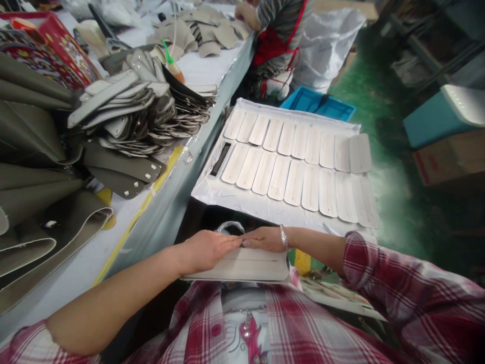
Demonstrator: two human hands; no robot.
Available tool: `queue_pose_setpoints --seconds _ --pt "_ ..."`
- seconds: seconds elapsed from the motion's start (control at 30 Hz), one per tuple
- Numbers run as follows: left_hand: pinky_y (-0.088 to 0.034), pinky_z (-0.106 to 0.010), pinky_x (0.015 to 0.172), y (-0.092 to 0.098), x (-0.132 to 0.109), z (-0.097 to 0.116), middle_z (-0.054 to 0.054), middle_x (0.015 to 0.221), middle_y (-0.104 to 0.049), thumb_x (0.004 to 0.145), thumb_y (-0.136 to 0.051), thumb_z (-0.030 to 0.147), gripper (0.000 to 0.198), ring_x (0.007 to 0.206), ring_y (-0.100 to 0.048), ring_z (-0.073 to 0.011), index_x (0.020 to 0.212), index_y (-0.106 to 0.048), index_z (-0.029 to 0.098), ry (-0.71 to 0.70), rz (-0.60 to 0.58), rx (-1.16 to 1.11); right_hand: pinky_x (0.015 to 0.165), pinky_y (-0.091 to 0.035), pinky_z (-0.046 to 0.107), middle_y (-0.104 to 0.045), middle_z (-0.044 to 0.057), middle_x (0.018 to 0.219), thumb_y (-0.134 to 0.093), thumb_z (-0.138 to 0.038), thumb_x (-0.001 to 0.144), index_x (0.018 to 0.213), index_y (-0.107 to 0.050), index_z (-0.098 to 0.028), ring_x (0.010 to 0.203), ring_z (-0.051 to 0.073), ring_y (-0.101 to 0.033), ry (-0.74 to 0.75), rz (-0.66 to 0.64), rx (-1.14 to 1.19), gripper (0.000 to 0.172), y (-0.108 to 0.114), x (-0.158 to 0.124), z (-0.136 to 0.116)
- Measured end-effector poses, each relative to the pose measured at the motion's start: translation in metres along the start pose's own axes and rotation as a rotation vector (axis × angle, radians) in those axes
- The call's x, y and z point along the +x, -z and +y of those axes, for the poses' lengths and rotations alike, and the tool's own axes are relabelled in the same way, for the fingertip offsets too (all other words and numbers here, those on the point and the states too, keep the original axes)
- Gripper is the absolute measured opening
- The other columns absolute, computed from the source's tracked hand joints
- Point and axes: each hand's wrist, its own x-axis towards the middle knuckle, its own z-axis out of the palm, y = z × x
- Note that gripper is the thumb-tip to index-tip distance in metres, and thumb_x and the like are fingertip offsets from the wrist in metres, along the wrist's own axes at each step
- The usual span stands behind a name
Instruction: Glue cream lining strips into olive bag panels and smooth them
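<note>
A pale, flat, round-cornered panel with a thin line along it lies just in front of my body. My left hand is on its far left part, fingers reaching to the right along the edge. From the other side my right hand, a bracelet at the wrist, presses the same far edge. The fingertips of both hands meet near the middle, over a small dark spot I cannot make out. My thumbs are mostly hidden. Beyond the hands, a white-covered board carries two rows of similar pale strips.
On the left table, a heap of grey strap-like pieces stands beside dark folded sheets. A bottle with a green nozzle is behind them. A co-worker sits at the far table edge. A blue crate is beyond the board.
</note>
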Motion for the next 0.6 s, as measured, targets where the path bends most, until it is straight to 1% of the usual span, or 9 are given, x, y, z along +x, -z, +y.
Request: queue_pose_setpoints --seconds 0.1,0.17,0.3,0.47,0.6 --pt "-0.042 -0.027 0.097 0.004 -0.020 -0.011 -0.006 0.131 -0.053 0.089 -0.033 0.015 0.043 0.116 -0.053 -0.0152 0.129 -0.048 0.015 0.041 0.018 -0.061 0.109 -0.029 0.035 -0.046 0.003 0.136 -0.034 -0.037 0.095 0.136 -0.044 -0.020 0.125 0.019 -0.043 -0.031 -0.005 -0.006 0.045 0.000 0.007 -0.006" --pt "-0.039 -0.025 0.099 0.006 -0.034 -0.017 -0.004 0.131 -0.052 0.088 -0.033 0.014 0.044 0.117 -0.052 -0.0137 0.129 -0.048 0.017 0.070 0.014 -0.088 0.109 -0.029 0.036 -0.046 0.004 0.135 -0.035 -0.040 0.095 0.135 -0.045 -0.018 0.125 0.020 -0.043 -0.036 -0.012 0.001 0.047 0.000 0.014 -0.009" --pt "-0.035 -0.024 0.102 0.007 -0.055 -0.025 -0.002 0.135 -0.048 0.087 -0.034 0.012 0.046 0.120 -0.048 -0.0122 0.132 -0.045 0.019 0.119 -0.020 -0.081 0.108 -0.030 0.034 -0.046 0.002 0.135 -0.037 -0.038 0.094 0.134 -0.047 -0.021 0.124 0.019 -0.043 0.053 -0.035 0.054 0.044 0.000 0.032 -0.018" --pt "-0.038 -0.025 0.100 0.005 -0.066 -0.028 -0.003 0.137 -0.047 0.087 -0.039 0.014 0.046 0.119 -0.049 -0.0141 0.132 -0.044 0.017 0.132 -0.007 -0.053 0.109 -0.028 0.033 -0.045 0.005 0.137 -0.032 -0.034 0.096 0.136 -0.043 -0.018 0.126 0.017 -0.041 0.034 -0.079 -0.003 0.045 -0.004 0.058 -0.029" --pt "-0.037 -0.023 0.100 0.005 -0.071 -0.030 -0.003 0.135 -0.049 0.088 -0.038 0.013 0.043 0.119 -0.050 -0.0124 0.129 -0.047 0.017 0.119 0.038 -0.066 0.108 -0.030 0.032 -0.049 0.008 0.133 -0.032 -0.035 0.096 0.131 -0.049 -0.015 0.123 0.018 -0.044 0.041 -0.087 -0.011 0.044 -0.005 0.076 -0.034"
